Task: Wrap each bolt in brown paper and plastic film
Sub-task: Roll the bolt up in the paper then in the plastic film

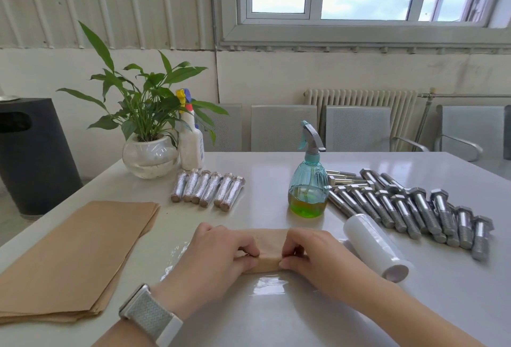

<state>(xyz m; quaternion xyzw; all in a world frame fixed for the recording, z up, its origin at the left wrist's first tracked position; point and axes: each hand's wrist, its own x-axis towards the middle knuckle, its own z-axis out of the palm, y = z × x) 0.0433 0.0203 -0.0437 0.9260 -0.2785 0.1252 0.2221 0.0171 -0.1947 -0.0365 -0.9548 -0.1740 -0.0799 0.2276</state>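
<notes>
i see both hands on the brown paper bundle (267, 258), which lies flat on the white table (276, 319) near its front edge. my left hand (218, 252) has its fingers curled onto the bundle's left part, pinching the paper fold. my right hand (312, 252) does the same on the right part, fingertips pressed to the fold just beside the left ones. whether a bolt is inside the bundle i cannot tell; the paper hides it. a sheet of clear film (269, 286) lies under the bundle and reaches toward me and to the bundle's left, shiny and wrinkled.

to the bundle's right, close by, the film roll (376, 247) lies on its side. beyond the roll, right and behind the bundle, bare bolts (420, 208) lie in a loose heap. straight behind the bundle's right end stands a teal spray bottle (308, 180) with green liquid in its base. behind the bundle to the left, six wrapped bolts (207, 189) lie side by side, touching. to the bundle's left lies a stack of paper sheets (74, 258). far behind on the left stand a plant (150, 153) in a glass bowl and a white bottle (190, 147) just beside it. a watch (150, 316) is on my left wrist.
</notes>
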